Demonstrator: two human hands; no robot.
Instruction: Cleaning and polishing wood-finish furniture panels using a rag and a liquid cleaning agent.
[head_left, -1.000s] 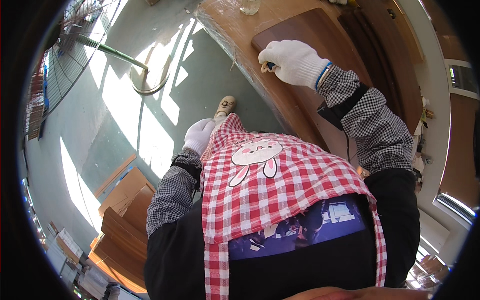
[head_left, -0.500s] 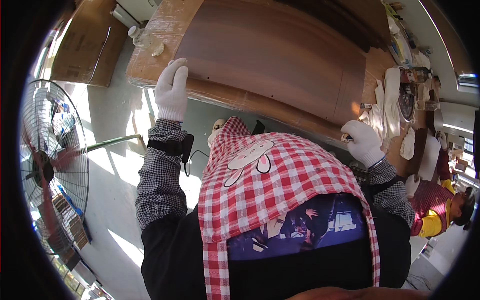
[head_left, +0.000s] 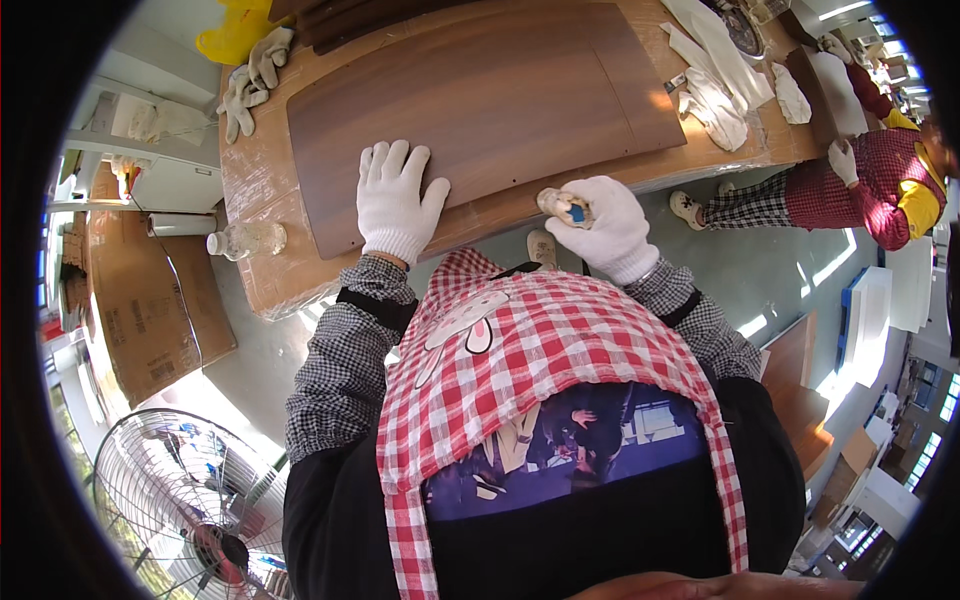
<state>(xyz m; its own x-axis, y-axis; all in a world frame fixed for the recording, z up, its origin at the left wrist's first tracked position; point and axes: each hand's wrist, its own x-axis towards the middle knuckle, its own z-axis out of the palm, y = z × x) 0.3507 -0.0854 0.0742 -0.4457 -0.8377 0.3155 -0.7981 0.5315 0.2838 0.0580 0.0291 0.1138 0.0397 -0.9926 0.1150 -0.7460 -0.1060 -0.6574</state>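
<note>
A flat brown wood panel (head_left: pixel 460 110) lies on the worktable in front of me. My left hand (head_left: pixel 398 195), in a white knit glove, rests flat on the panel's near edge with its fingers spread. My right hand (head_left: pixel 608 230), gloved the same way, is closed round a small crumpled pale wad (head_left: pixel 556 203) with a blue patch showing. It hangs just in front of the panel's near edge, to the right of my left hand. What the wad is made of is hard to tell.
The worktable (head_left: pixel 262 275) is covered in brown board and plastic film. A clear bottle (head_left: pixel 250 240) lies at its left end, near grey gloves (head_left: pixel 243 98). White cloths (head_left: pixel 715 115) lie at right, where a co-worker (head_left: pixel 845 190) stands. A large fan (head_left: pixel 200 510) is at lower left.
My left hand has come down flat, fingers spread, on the panel. My right hand has turned, and the wad in it now shows. The view has shifted, bringing in grey gloves and more floor at right.
</note>
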